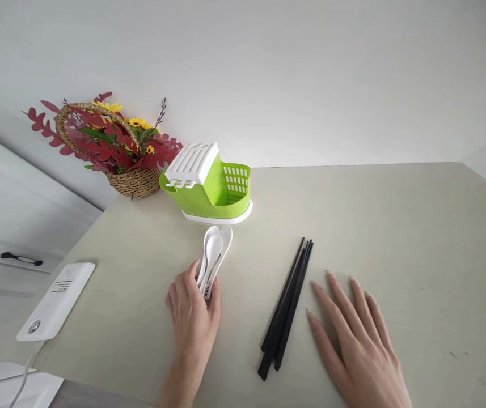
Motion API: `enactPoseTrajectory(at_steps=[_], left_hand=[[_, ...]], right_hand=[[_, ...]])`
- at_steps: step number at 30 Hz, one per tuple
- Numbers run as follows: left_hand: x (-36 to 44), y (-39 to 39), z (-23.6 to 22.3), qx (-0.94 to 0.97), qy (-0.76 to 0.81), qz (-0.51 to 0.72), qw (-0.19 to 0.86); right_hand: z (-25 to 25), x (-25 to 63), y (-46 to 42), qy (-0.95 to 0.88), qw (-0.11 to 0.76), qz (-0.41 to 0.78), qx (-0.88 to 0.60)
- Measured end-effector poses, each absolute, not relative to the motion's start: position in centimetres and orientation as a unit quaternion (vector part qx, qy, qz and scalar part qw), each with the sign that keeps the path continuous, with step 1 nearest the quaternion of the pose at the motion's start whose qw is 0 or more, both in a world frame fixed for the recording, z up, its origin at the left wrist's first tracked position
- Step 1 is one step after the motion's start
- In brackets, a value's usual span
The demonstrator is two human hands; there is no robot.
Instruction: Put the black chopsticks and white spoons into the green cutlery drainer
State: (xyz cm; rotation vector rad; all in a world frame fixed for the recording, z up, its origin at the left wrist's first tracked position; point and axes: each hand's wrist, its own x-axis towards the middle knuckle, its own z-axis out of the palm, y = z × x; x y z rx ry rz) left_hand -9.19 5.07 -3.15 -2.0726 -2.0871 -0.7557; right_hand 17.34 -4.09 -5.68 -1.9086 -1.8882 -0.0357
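Observation:
My left hand [192, 309] grips the handle ends of several white soup spoons [214, 252], thumb on one side and fingers on the other. Their bowls point away from me, toward the green utensil holder [202, 198] with its white slotted top. Flat on the table to the right of the spoons lies a bundle of black chopsticks [287, 309]. Beside the chopsticks, my right hand [357, 343] rests palm down with its fingers spread, holding nothing.
A wicker basket [136, 182] of red leaves and yellow flowers stands at the back left of the pale table [396, 226]. Near the left edge lies a white power strip [58, 300] with a cord running off the table. A wall rises behind.

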Motion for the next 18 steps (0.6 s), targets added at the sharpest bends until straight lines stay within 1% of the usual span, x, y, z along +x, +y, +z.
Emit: enactPoseTrajectory(at_steps=[18], left_hand=[[-9.51, 4.85, -3.67, -0.712, -0.656, -0.245, 0.059]], right_hand=[[-5.61, 17.26, -4.15, -0.683, 0.23, -0.017, -0.693]])
